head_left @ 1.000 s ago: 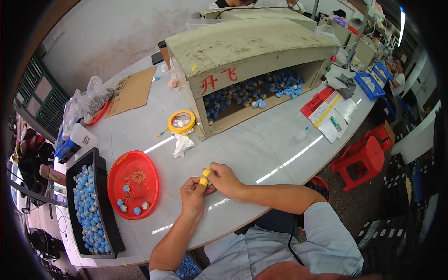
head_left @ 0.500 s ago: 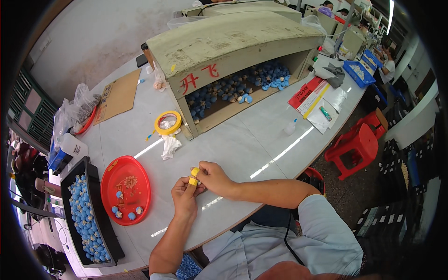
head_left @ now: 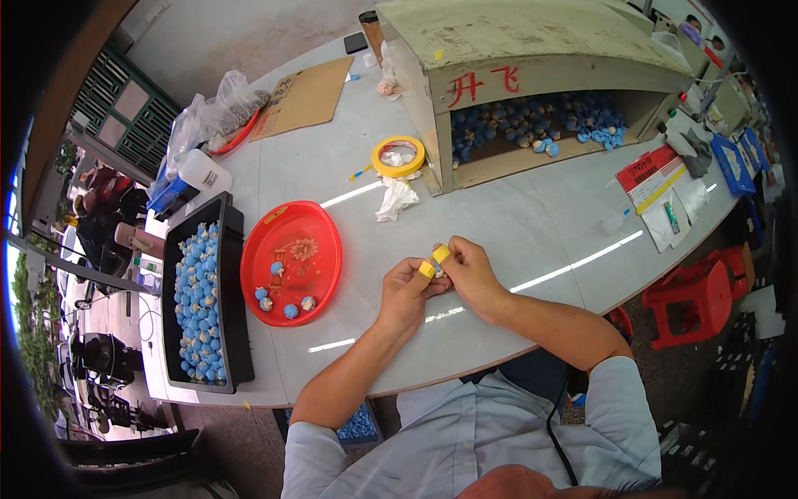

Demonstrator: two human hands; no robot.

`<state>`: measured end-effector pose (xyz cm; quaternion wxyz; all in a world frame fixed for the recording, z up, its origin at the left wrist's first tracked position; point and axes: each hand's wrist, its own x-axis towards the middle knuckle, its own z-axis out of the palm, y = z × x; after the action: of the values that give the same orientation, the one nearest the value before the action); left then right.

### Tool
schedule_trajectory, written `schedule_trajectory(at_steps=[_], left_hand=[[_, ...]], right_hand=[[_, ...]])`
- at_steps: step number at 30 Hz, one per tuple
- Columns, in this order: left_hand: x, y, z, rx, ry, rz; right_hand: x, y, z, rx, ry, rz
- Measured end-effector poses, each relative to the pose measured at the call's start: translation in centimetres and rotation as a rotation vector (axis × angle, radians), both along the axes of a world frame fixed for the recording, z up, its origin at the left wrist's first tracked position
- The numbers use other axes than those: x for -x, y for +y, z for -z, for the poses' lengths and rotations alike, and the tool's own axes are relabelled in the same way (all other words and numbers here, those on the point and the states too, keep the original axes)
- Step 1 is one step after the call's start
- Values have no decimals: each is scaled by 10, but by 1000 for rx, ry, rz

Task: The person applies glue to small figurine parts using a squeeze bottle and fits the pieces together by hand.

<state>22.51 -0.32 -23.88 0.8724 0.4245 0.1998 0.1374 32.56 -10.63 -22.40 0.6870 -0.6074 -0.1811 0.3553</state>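
Observation:
My left hand [head_left: 405, 293] and my right hand [head_left: 475, 273] meet above the grey table, fingers pinched together. Yellow tape wraps a digit on each. Between the fingertips shows a bit of a small blue and whitish piece [head_left: 439, 269], mostly hidden, so its exact kind is unclear. To the left lies a red round tray [head_left: 320, 287], holding several small blue balls with beige parts, one of them a blue ball [head_left: 291, 311]. Beyond the tray, a black bin [head_left: 237, 333] is filled with many similar blue pieces [head_left: 198, 291].
A beige metal box [head_left: 440, 100] with an open front holds more blue pieces. Near it lie a yellow tape roll [head_left: 420, 158] and a crumpled tissue [head_left: 397, 200]. A small clear bottle [head_left: 613, 223] and a red-and-white packet [head_left: 652, 176] lie at right. A red stool [head_left: 690, 303] stands beyond the table edge.
The whole view has swung to the left, so the table and things appear shifted right and up. My hands remain together at the small piece; the yellow-taped digits sit slightly farther apart.

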Motion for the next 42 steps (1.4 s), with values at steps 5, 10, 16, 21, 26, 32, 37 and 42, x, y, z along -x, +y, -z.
schedule_trajectory(at_steps=[5, 10, 16, 21, 26, 32, 37, 42], left_hand=[[1, 1, -1, -30, -6, 21], [2, 3, -3, -8, -21, 50], [1, 2, -3, 65, -61, 79], [0, 0, -2, -15, -28, 68], [1, 0, -3, -126, 35, 44], [2, 2, -2, -194, 30, 41], [2, -5, -8, -252, 43, 19], [1, -6, -4, -277, 28, -2]], right_hand=[[0, 0, -3, 3, 4, -7], [-5, -5, -16, 2, 156, -62], [-7, -8, -22, 8, 252, -93], [-5, -7, -4, 10, 43, -76], [-6, -8, -14, 35, 52, -124], [-5, -9, -13, 30, 62, -126], [-5, -7, -1, -1, 74, -116], [-6, -7, 2, -37, 89, -113]])
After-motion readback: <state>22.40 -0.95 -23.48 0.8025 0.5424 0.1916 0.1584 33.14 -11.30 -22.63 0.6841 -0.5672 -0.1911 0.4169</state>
